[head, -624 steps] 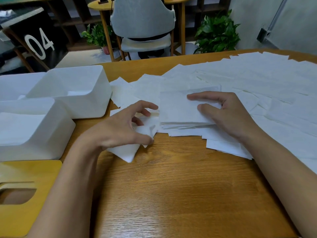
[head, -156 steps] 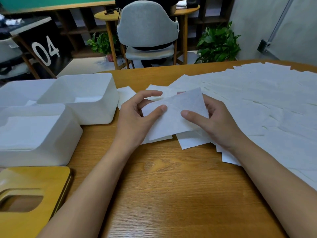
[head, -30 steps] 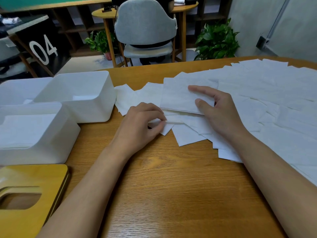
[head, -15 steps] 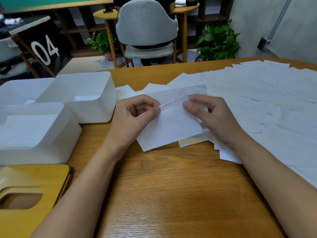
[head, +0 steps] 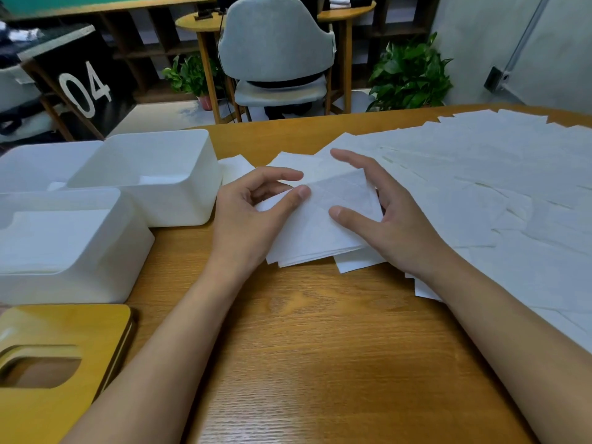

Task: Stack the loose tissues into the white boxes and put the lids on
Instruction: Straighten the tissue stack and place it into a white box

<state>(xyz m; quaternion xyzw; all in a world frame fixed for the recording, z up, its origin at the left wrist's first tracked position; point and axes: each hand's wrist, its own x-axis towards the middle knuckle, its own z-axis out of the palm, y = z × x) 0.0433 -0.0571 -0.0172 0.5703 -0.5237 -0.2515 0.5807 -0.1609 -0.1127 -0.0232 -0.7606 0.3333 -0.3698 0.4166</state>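
A small stack of white tissues is held tilted just above the table between both hands. My left hand pinches its left edge, thumb on top. My right hand holds the right side, with the thumb on the top sheet and the spread fingers behind. Many loose tissues cover the right of the table. On the left, the near white box holds a pile of tissues. A second white box stands behind it and a third at the far left. A yellow lid with an oval hole lies at the front left.
The wooden table is bare in front of me. Beyond its far edge stand a grey chair, two potted plants and a black stand marked 04.
One second ago both hands lay on tissues on the table. They have since lifted a stack, and my right fingers have now spread out behind it.
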